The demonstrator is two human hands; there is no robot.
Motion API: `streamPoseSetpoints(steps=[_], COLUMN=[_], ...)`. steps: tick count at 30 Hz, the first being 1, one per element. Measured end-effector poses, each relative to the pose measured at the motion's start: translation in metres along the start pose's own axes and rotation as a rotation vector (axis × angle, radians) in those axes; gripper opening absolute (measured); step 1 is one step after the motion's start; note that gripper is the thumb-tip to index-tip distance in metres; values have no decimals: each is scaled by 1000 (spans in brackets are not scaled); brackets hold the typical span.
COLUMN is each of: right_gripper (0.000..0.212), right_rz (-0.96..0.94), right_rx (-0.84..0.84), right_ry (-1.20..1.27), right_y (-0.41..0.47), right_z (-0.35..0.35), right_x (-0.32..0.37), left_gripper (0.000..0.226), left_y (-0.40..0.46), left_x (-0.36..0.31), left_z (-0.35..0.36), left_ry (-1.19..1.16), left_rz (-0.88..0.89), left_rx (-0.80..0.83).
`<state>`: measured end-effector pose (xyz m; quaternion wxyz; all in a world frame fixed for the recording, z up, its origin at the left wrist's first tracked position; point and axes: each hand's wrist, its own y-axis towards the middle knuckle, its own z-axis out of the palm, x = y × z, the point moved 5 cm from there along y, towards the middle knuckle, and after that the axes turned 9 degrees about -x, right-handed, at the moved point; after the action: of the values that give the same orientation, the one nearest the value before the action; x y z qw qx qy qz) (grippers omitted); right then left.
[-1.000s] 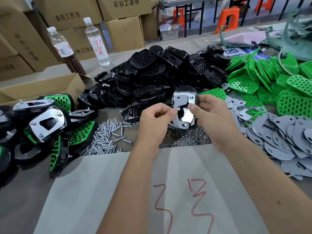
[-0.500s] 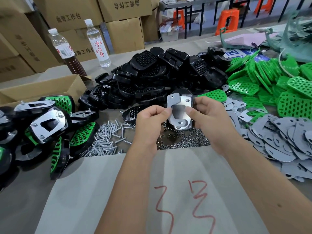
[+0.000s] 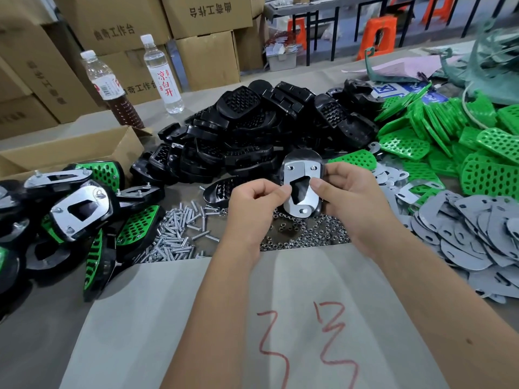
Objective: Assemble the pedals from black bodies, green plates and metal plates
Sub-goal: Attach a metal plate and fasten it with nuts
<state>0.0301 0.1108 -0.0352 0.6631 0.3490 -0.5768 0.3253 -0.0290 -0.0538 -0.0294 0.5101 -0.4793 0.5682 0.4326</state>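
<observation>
A: What do the hands hold, and what stays hidden?

B: The left hand (image 3: 254, 202) pinches the left edge of the metal plate (image 3: 302, 189) between curled thumb and forefinger; the right hand (image 3: 348, 196) grips its right edge, thumb on the face, remaining fingers (image 3: 332, 171) curled behind. The plate lies against a black body (image 3: 304, 156), of which only the rounded top rim shows. Both are raised above the tabletop (image 3: 42, 341); whether screws sit in the plate's holes cannot be told.

A: And the surrounding stock?

B: Behind them, the heap of black bodies (image 3: 252, 130). To the right, green plates (image 3: 449, 138), cut off at the frame edge, and grey metal plates (image 3: 471, 234). Below the hands, screws (image 3: 174, 234) and nuts (image 3: 306, 234), the nuts partly covered by the right wrist. At left, finished pedals (image 3: 81, 209), several cropped. A marked paper sheet (image 3: 146, 318) lies under the forearms.
</observation>
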Motion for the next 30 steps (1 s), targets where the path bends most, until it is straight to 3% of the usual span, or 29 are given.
streamPoseSetpoints(steps=[12,15,17,20,25,30], right_gripper=[12,12,15,17,18,17], right_rz=[32,27,22,26,60,45], right_rx=[10,11,28,82,178,182], right_ry=[29,58,85,89,95,36], right_y=[-1,0,0,-1,-4,-6], right_z=[0,-2,-3,-1,3,5], right_x=[0,4,6,7,6,5], left_gripper=[26,19,30,44,47,30], left_y=[4,4,4,3,1,0], left_x=[-1,1,4,3,1,1], left_z=[-8,-8,-10,-7,-3,-6], left_ry=[88,49,-5,-93,-254,-240], left_rz=[135,114,51,-37,-103,-123], left_rx=[-32,-89,-130,-33,130,108])
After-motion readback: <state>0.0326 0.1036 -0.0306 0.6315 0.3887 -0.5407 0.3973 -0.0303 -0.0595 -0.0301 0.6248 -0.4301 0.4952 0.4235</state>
